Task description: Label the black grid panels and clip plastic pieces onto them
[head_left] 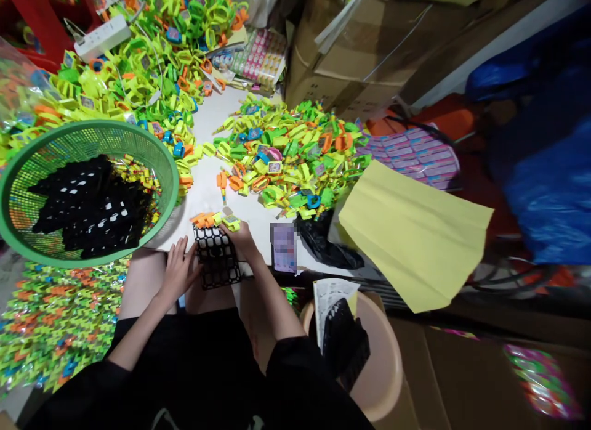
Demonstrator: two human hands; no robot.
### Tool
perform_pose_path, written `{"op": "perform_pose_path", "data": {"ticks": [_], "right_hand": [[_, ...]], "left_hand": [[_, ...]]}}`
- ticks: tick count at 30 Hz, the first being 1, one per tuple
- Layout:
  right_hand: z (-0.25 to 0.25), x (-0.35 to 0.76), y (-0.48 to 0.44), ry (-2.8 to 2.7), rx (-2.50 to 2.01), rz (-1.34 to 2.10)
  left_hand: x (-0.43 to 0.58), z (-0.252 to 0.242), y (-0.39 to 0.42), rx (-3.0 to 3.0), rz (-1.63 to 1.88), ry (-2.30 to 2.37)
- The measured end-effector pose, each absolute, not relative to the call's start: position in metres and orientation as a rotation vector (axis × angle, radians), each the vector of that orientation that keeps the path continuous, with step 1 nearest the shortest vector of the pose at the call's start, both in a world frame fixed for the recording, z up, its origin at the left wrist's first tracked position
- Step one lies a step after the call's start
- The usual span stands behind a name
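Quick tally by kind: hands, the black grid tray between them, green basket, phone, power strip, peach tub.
Left hand and right hand: 2
Black grid tray: 1
Green basket: 1
Phone: 1
Power strip: 1
Peach tub: 1
Total: 7

The black grid (216, 262) looks like matt plastic, the basket (174, 171) smooth plastic, the yellow sheet (415, 233) matt, creased paper

A black plastic bag (324, 245) lies between a phone (284, 248) and yellow paper (415, 236).
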State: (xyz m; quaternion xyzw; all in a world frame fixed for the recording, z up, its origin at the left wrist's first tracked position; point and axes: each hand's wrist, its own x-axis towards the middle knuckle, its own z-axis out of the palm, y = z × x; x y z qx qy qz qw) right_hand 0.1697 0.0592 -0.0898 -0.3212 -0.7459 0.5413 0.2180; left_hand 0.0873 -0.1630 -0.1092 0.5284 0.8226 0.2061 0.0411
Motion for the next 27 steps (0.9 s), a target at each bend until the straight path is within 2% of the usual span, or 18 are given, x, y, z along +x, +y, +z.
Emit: {"op": "perform_pose_path", "data": {"ticks": [9,19,27], "right_hand": [[-0.072,0.147,0.084,-2.66,-0.828,1.166],[-0.063,0.155,0.082,-2.604,-0.786,1.077],[-0.063,0.119,0.112,-2.625,-1.237,0.855]], "left_hand": [[0.108,-0.106,-0.097,2.003,0.623,2.174],[0.107,-0.12,-0.076,1.975,0.6,2.19],[0.088,-0.116,-0.069,1.849,0.615,2.313]]}}
